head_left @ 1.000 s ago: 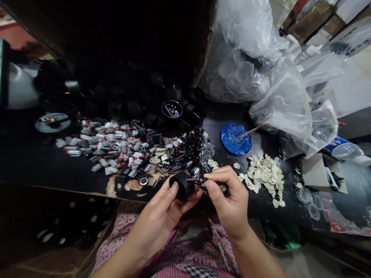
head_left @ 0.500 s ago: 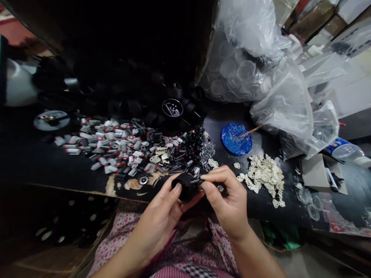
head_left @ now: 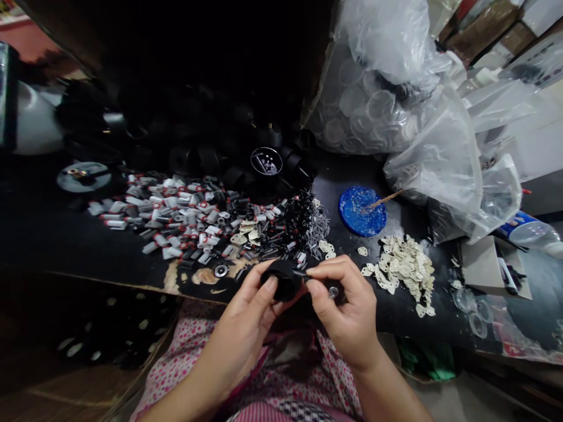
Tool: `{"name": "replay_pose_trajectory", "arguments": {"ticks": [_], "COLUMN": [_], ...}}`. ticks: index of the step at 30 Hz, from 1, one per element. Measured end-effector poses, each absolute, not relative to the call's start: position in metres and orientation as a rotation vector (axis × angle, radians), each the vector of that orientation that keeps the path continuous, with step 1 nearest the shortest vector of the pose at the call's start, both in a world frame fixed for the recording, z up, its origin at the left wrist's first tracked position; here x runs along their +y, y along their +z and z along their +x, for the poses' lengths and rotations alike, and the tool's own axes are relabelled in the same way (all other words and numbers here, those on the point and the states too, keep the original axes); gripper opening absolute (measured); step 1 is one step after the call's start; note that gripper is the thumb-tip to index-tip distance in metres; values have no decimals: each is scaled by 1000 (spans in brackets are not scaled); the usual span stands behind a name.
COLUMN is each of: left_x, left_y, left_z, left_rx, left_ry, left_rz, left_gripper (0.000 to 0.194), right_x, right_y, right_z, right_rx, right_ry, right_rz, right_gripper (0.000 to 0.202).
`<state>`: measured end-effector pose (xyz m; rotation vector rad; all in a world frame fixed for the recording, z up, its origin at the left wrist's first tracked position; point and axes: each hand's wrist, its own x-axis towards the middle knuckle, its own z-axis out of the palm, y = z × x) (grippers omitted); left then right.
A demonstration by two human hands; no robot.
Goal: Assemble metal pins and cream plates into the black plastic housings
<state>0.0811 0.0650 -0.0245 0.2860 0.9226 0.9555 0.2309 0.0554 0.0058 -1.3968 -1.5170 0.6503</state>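
My left hand (head_left: 250, 310) is wrapped round a round black hollow part (head_left: 280, 282), its open side facing up and left. Between the thumb and forefinger of my right hand (head_left: 345, 305) is a small dark spring (head_left: 299, 274), held at the right rim of the black part. A small shiny metal piece (head_left: 333, 292) shows among the curled fingers of my right hand. Beyond my hands lies a heap of grey and white cylinders with red rings (head_left: 189, 217). Black small parts and springs (head_left: 297, 225) are piled at its right end.
A blue dish (head_left: 362, 211) with a stick in it stands right of the small parts. Cream flat plates (head_left: 407, 266) are heaped further right. Plastic bags with clear discs (head_left: 365, 111) stand behind. A grey open box (head_left: 484, 266) sits at the right.
The whole view has shifted slightly, so the table items appear a little further right. Both hands keep their grip, with the spring still at the black part's rim.
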Motion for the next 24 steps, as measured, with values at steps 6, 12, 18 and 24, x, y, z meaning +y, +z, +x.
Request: {"name": "replay_pose_trajectory", "arguments": {"ticks": [6,12,18,24], "left_x": [65,65,64,65], "left_y": [-22,-23,-22,-23], "left_z": [80,80,80,81], "left_rx": [975,989,958,879], "left_ry": [907,904,883,864], "left_rz": [334,337,259,262], "left_gripper": [23,22,25,19], "right_x": [57,58,55,57], "right_y": [4,1,-2,-3], "right_z": [231,229,228,225], "right_rx": [-1343,-1376,-1467,-1500], "right_ry": [836,799,657,626], "right_rz": [-1478,-1459,-1459,-1414], "right_gripper": [3,5,6,6]}}
